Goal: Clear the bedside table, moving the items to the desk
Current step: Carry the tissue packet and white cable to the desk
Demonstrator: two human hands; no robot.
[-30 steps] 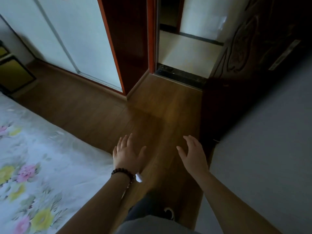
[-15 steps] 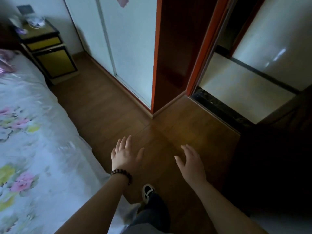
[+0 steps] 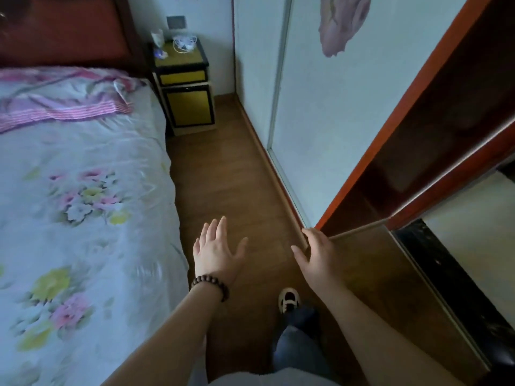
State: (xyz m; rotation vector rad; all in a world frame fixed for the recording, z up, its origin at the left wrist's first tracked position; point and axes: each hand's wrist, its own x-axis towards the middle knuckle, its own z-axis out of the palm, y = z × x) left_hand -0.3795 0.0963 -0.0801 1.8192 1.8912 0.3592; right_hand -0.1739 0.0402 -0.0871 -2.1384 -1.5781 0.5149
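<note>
The yellow-and-black bedside table (image 3: 192,76) stands far ahead in the corner, between the bed's headboard and the wardrobe. On its top are a white cup (image 3: 157,37), a small white fan or coiled-cable item (image 3: 184,43) and a small purple object (image 3: 160,53). My left hand (image 3: 217,253), with a bead bracelet at the wrist, hangs over the floor, fingers spread, holding nothing. My right hand (image 3: 319,256) is beside it, also open with nothing in it. Both are far short of the table. The desk is not in view.
A bed (image 3: 83,204) with a floral sheet and pink striped pillow fills the left. A white sliding wardrobe door (image 3: 320,112) and red-brown frame (image 3: 418,129) line the right. A narrow strip of wood floor (image 3: 223,176) runs between them to the table. My shoe (image 3: 289,299) is below.
The view has swung left from the doorway toward the bed; the bedside table has come into full view ahead. Both hands stay open and in front of me.
</note>
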